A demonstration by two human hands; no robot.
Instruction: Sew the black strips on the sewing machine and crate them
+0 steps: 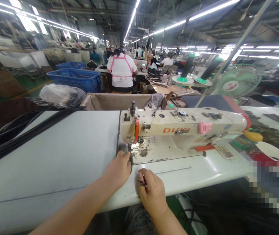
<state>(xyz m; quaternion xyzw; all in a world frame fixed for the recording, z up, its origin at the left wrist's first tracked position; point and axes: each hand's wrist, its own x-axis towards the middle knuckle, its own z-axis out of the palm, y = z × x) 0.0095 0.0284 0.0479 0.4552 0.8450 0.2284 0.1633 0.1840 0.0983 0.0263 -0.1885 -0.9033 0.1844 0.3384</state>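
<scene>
While my left hand [119, 168] curls over the dark strip [123, 148] by the sewing machine [178, 125], my right hand [151, 191] pinches what looks like small snips [142, 181] above the table [56, 156].

The table [56, 156] left of the machine [178, 125] is open. Machine arm blocks the rear; black strips [12, 133] line the far-left edge.

There is only one view, from a camera on the person's head that looks forward and down. The white surface [56, 156] is very near and fills the lower half. The sewing machine [178, 127] stands close at 1 o'clock. The left hand [118, 168] and the right hand [151, 192] enter from 6 o'clock.
</scene>
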